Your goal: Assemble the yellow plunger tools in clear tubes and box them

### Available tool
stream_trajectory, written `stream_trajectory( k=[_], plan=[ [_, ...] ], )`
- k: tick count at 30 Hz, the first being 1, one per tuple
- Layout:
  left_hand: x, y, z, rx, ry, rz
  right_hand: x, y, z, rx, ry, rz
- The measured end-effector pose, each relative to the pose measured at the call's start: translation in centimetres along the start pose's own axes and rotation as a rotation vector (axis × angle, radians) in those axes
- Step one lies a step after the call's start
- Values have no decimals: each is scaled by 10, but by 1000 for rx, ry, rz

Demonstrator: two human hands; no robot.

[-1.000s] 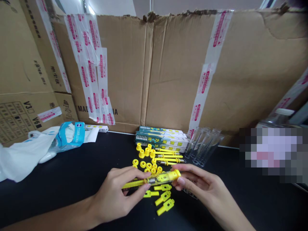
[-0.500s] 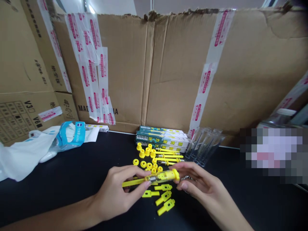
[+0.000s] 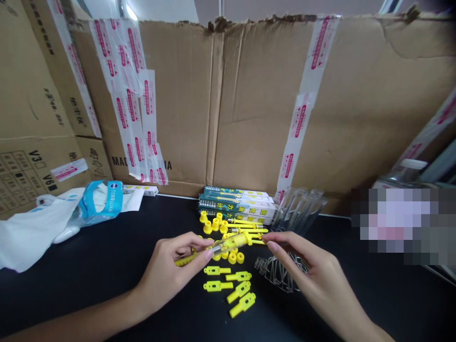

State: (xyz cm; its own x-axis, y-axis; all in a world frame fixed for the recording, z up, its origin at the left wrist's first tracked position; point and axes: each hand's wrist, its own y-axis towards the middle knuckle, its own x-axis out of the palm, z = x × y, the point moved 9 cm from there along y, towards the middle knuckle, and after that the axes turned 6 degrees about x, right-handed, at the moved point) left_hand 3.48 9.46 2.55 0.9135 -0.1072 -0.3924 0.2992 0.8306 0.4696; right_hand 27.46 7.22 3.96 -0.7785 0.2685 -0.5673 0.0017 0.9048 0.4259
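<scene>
My left hand [image 3: 180, 261] grips a spring scale [image 3: 228, 243], a clear tube with yellow parts inside, a metal band and a yellow cap at its right end. The tube is tilted, cap end higher. Just right of that cap, the thumb and forefinger of my right hand [image 3: 302, 259] are pinched together; anything between them is too small to make out. Below my right hand lies a heap of bent wire hooks [image 3: 281, 273]. Several flat yellow tabs with slots [image 3: 239, 290] lie below the spring scale. Yellow collars [image 3: 207, 227] and yellow rods [image 3: 247, 231] lie behind it.
Printed boxes [image 3: 237, 204] are stacked at the back beside several clear tubes [image 3: 297, 209]. A blue-and-white tissue pack [image 3: 103, 199] lies at left. A cardboard wall [image 3: 178, 104] closes off the black table [image 3: 124, 251]. A capped clear container [image 3: 409, 171] stands at right.
My right hand has drawn back slightly from the cap, its fingers closer together, uncovering the wire hooks. The spring scale has shifted left and up, its cap end raised more.
</scene>
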Motion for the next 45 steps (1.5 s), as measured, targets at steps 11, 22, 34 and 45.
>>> stream_trajectory(
  k=[11, 22, 34, 45],
  plan=[
    [-8, 4, -13, -148, -155, 80, 32, -10, -10, -207, -142, -92],
    [-1, 3, -12, -90, -98, 8, 51, -3, -13, -205, -395, -51],
    [1, 1, 0, -19, 13, -27, 11, -2, 3, 127, 204, 37],
    [1, -1, 15, 152, 174, -34, 23, -3, 13, 230, 585, -37]
  ],
)
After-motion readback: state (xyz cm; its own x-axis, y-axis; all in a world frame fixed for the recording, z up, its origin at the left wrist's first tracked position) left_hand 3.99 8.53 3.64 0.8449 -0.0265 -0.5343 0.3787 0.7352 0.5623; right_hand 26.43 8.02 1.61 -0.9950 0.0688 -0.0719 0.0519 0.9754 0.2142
